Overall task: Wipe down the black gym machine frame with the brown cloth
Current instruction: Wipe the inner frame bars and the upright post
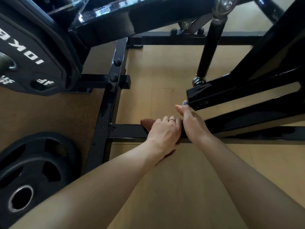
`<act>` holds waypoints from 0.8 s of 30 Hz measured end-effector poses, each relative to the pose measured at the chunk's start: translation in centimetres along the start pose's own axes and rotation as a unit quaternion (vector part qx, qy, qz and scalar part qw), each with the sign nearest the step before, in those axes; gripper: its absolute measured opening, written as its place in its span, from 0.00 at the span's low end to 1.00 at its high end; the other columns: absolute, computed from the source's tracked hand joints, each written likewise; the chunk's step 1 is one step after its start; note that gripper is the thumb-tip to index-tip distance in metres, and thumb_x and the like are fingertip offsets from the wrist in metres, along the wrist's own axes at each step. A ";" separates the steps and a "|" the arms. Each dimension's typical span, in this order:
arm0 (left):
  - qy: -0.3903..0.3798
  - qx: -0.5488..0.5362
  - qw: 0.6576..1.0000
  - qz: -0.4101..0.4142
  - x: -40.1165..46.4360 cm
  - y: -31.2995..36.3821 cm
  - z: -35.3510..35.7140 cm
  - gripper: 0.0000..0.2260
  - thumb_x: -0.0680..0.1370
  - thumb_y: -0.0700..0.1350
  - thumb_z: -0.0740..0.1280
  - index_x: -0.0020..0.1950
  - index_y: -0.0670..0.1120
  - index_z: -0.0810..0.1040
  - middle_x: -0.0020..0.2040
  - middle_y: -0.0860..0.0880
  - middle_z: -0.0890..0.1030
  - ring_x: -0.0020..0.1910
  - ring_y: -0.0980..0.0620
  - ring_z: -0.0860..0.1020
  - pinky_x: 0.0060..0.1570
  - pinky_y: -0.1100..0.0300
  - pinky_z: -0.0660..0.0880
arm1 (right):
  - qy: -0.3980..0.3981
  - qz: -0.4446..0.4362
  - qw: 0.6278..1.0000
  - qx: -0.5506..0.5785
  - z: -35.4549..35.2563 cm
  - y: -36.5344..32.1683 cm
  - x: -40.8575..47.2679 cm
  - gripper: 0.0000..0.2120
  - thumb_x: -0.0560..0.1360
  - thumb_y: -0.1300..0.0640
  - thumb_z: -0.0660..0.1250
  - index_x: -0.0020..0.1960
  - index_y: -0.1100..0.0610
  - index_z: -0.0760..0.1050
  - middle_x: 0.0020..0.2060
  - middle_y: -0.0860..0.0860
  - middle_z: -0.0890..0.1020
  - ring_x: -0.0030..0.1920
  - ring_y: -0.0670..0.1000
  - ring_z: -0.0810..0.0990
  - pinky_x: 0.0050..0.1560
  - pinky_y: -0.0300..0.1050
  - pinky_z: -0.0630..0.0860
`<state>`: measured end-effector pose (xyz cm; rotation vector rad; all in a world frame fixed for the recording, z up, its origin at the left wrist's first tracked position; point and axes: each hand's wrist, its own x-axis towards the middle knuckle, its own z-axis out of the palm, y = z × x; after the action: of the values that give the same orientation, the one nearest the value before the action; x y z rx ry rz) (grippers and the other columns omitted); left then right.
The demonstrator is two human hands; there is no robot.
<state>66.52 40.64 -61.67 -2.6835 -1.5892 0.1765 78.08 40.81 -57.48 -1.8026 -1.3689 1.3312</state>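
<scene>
The left hand [162,129] presses a crumpled brown cloth [147,123] onto the low horizontal black steel crossbar [127,130] of the gym machine frame, its fingers curled over the cloth and grasping it; a thin ring shows on one finger. The cloth peeks out at the hand's 10 o'clock and again beneath the wrist at 5 o'clock. The right hand [189,122] lies just beside the left at its 3 o'clock, its fingers extended and released, the thumb reaching up to the cut end of a glossy black square tube [214,95] at 1 o'clock. A black rubber weight plate [31,171] lies on the tan wooden floor [165,71] at 8 o'clock. The wiping stroke along the crossbar appears to be in hand. Next, the cloth likely needs sliding toward 9 o'clock, to the bolted upright junction, under firm pressure.
</scene>
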 end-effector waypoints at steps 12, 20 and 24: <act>0.003 -0.061 0.997 -0.044 -9.4 -12.2 0.2 0.34 0.72 0.65 0.73 0.73 0.52 0.68 0.66 0.52 0.77 0.66 0.49 0.75 0.71 0.51 0.70 | 0.109 -0.103 0.875 -0.459 4.4 1.9 -0.5 0.33 0.84 0.46 0.35 0.48 0.52 0.79 0.44 0.50 0.82 0.45 0.54 0.74 0.60 0.50 0.70; 0.011 -0.002 0.999 -0.046 -7.0 -9.0 0.5 0.31 0.76 0.64 0.69 0.70 0.45 0.69 0.65 0.46 0.77 0.63 0.44 0.76 0.68 0.50 0.70 | 0.125 -0.107 0.871 -0.463 4.8 2.6 0.0 0.31 0.85 0.47 0.39 0.49 0.54 0.81 0.48 0.50 0.84 0.52 0.55 0.77 0.64 0.52 0.68; 0.010 -0.035 0.999 0.011 -3.9 -4.2 1.0 0.33 0.77 0.64 0.66 0.73 0.44 0.67 0.68 0.45 0.76 0.66 0.44 0.75 0.69 0.49 0.69 | 0.154 -0.121 0.886 -0.420 4.7 3.3 0.6 0.28 0.86 0.50 0.43 0.48 0.56 0.82 0.48 0.51 0.85 0.53 0.55 0.77 0.66 0.52 0.68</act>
<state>60.91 39.24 -62.01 -2.7455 -1.5912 0.0954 75.17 39.45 -62.31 -2.1185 -2.0689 0.2691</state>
